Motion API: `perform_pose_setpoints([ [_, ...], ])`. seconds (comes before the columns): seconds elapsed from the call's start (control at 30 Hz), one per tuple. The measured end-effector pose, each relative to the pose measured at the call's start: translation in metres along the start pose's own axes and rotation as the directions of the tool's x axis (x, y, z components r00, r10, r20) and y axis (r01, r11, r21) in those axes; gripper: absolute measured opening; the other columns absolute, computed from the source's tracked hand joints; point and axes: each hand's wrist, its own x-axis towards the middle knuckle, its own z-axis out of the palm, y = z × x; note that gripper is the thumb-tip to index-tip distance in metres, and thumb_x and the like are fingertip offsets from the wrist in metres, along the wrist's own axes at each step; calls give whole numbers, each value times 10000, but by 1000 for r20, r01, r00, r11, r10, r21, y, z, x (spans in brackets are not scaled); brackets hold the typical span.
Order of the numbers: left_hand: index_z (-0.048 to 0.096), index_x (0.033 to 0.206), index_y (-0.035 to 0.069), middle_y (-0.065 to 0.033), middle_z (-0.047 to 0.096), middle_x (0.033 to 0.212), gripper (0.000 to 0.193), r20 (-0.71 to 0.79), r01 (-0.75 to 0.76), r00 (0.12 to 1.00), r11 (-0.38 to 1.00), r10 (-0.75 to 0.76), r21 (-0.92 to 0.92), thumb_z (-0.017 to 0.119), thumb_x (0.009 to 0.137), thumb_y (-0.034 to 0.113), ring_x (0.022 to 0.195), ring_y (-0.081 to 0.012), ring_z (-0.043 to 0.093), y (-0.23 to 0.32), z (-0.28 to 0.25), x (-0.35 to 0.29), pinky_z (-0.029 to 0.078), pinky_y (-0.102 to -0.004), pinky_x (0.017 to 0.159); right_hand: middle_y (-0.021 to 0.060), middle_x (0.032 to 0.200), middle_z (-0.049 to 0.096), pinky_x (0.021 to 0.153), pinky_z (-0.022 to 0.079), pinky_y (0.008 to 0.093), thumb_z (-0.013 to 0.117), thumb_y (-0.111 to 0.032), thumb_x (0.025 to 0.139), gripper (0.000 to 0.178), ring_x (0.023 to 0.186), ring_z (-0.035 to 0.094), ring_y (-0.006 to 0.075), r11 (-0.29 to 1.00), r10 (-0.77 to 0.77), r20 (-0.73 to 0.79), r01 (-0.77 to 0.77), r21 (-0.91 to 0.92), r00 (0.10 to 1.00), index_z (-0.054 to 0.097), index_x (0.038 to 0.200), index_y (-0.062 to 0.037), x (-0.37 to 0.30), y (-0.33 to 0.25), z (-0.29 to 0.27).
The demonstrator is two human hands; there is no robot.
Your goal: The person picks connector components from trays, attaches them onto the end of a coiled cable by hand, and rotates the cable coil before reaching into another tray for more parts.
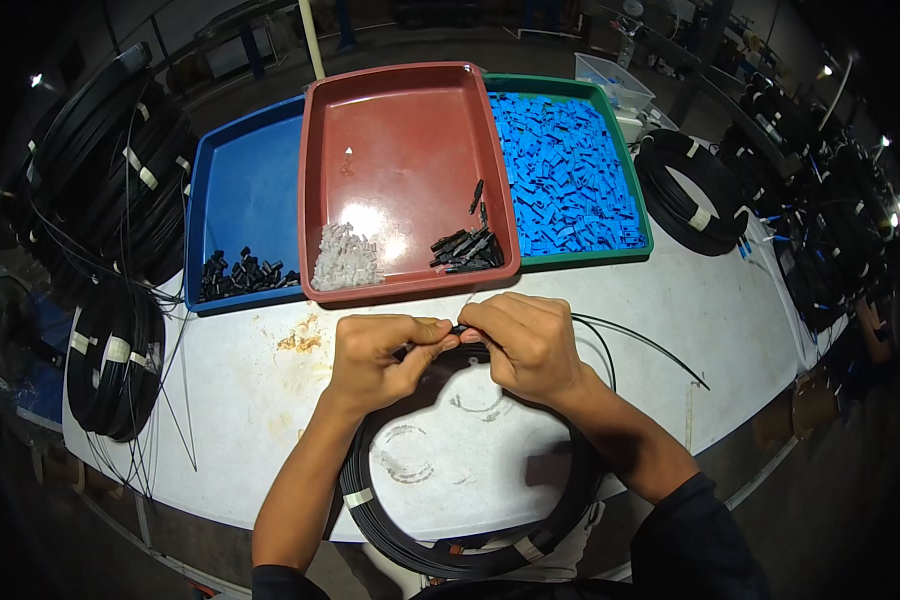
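Observation:
My left hand and my right hand meet just in front of the red tray, both closed in a pinch. Between their fingertips is a small black piece, mostly covered by the fingers, so its exact kind is unclear. A coil of black cable, bound with white tape, lies on the table beneath my hands and reaches toward my body. From beside my right hand a loose black cable length curves out to the right.
The red tray holds white pieces and black pieces. It sits between a blue tray with black parts and a green tray full of blue clips. Cable coils flank the white table.

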Motion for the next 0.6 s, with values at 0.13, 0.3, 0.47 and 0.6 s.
perform_pose_setpoints([
  [0.13,733,850,19,-119,764,803,210,115,-486,870,795,480,363,775,675,-89,714,-254,762,4,-4,5,622,-316,644,124,733,672,593,513,404,750,-51,804,106,658,665,314,961,167,103,-185,204,981,702,891,-13,0,5,3],
  [0.3,742,837,-21,-145,769,824,183,8,-261,964,944,265,200,781,679,-104,738,-234,771,-1,-3,1,625,-298,671,134,747,683,600,518,398,754,-16,780,115,657,666,318,947,127,11,-125,297,992,704,883,-12,3,4,5],
  [0.47,748,841,-18,-151,772,854,181,30,-272,962,946,272,178,791,685,-98,756,-239,772,0,-2,3,624,-293,668,131,775,699,605,523,387,768,-6,753,155,666,675,312,995,-4,-25,6,103,1000,701,892,-21,-2,6,3],
  [0.6,742,867,-9,-127,764,845,150,126,-531,840,753,528,387,802,733,-33,736,-248,757,1,-4,7,607,-310,611,123,784,700,612,525,388,755,-5,763,164,673,675,316,939,171,73,-185,291,983,701,915,-36,-1,6,4],
])
